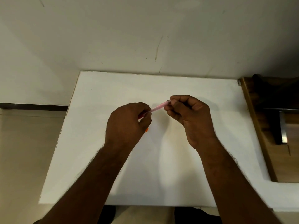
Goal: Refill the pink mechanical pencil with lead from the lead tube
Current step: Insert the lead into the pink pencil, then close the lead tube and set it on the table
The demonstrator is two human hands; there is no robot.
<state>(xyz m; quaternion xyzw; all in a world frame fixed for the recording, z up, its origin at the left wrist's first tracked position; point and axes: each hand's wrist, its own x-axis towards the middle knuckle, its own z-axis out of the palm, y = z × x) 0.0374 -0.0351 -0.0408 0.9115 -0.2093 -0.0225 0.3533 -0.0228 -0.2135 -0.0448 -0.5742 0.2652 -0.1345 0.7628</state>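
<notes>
The pink mechanical pencil is held in the air above the white table, slanting up to the right between both hands. My left hand grips its lower end in closed fingers. My right hand pinches its upper end with thumb and fingertips. A small orange piece pokes out under my left hand, and a bit of red shows inside that fist; I cannot tell if either belongs to the lead tube.
The table's back edge meets a pale wall. A wooden unit with a dark gap stands at the right. Tiled floor lies to the left.
</notes>
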